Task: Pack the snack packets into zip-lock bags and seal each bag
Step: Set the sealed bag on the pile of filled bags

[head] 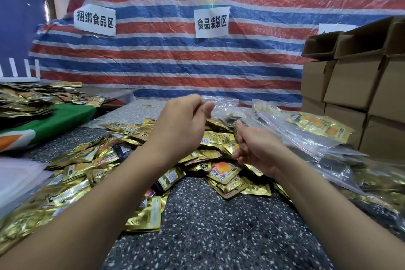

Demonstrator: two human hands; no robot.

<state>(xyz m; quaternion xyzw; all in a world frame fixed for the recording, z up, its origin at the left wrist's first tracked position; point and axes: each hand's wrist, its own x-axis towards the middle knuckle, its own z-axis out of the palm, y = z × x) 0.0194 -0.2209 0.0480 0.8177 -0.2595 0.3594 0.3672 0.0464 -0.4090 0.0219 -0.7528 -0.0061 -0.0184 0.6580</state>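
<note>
Pinching zip-lock bag [221, 105] in left grip [186, 116].

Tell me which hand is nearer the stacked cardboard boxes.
Right. The right hand is over the packet pile, closer to the cardboard boxes at the far right; the left hand is farther left.

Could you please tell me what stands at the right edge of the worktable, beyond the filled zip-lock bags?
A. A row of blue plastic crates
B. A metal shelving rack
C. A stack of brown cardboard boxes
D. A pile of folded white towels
C: brown cardboard boxes are stacked at the right, the top ones with open flaps, behind the filled zip-lock bags.
</note>
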